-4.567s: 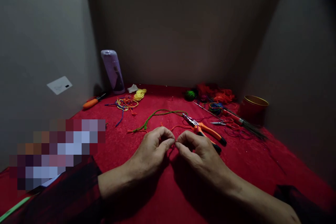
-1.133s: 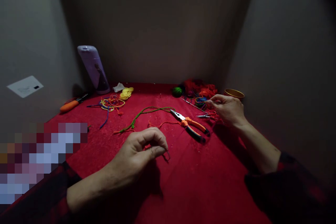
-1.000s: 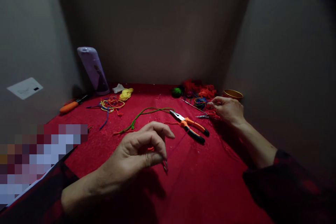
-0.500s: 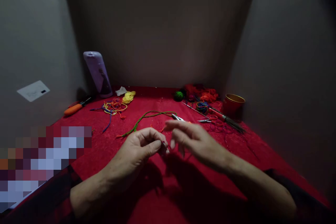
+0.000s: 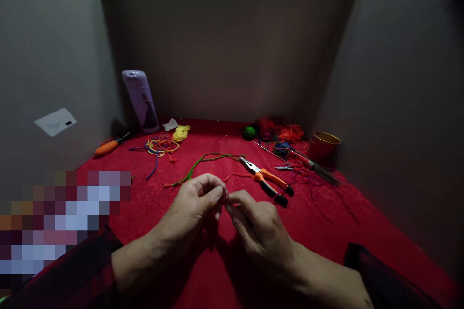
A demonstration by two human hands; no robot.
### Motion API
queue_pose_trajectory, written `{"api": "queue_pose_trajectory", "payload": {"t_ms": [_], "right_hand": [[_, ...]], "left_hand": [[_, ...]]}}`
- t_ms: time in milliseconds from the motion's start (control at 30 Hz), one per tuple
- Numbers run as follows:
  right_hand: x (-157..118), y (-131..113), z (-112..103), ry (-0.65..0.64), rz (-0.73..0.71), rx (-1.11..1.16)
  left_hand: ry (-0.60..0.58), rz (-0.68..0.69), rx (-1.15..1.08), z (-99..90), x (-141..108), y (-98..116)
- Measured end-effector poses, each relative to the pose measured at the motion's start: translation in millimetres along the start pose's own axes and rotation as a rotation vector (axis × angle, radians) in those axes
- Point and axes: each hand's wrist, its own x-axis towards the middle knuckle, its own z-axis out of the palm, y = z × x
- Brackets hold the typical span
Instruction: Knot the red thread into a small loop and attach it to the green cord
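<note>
My left hand point(image 5: 197, 207) is closed in a pinch around a thin red cord point(image 5: 237, 175), with a small pinkish bit showing at the fingertips. Thumb and forefinger of my right hand point(image 5: 259, 224) press together at that same spot, touching the left fingertips. What exactly lies between them is mostly hidden. The cord runs off behind the hands toward the orange-and-black needle-nose pliers point(image 5: 266, 178), which lie with handles apart on the red cloth point(image 5: 366, 236). A green cord point(image 5: 195, 164) with a reddish end curves just beyond the hands.
At the back left stand a purple bottle point(image 5: 141, 104), a yellow thread bundle point(image 5: 181, 133) and an orange-handled tool point(image 5: 107, 148). Toward the right lie a green yarn ball point(image 5: 249, 132), red yarn point(image 5: 290, 133), small scissors point(image 5: 284, 168), a wire bundle point(image 5: 322, 172) and a red cup point(image 5: 324, 147).
My right hand has dropped from above and come in to pinch at the left fingertips, uncovering the pliers. My left hand keeps its pinch. The view has shifted slightly.
</note>
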Motion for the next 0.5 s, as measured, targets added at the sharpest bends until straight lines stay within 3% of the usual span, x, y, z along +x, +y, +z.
{"api": "queue_pose_trajectory", "payload": {"t_ms": [133, 333, 500], "right_hand": [[-0.4, 0.7, 2.9, 0.056, 0.047, 0.096], [3.2, 1.3, 2.0, 0.069, 0.236, 0.35], [4.8, 2.7, -2.2, 0.06, 0.256, 0.447]], "left_hand": [[0.048, -0.013, 0.016, 1.9, -2.6, -0.2], [0.06, -0.012, 0.024, 4.9, -3.9, 0.9], [0.084, -0.003, 0.014, 2.8, -2.8, 2.2]]}}
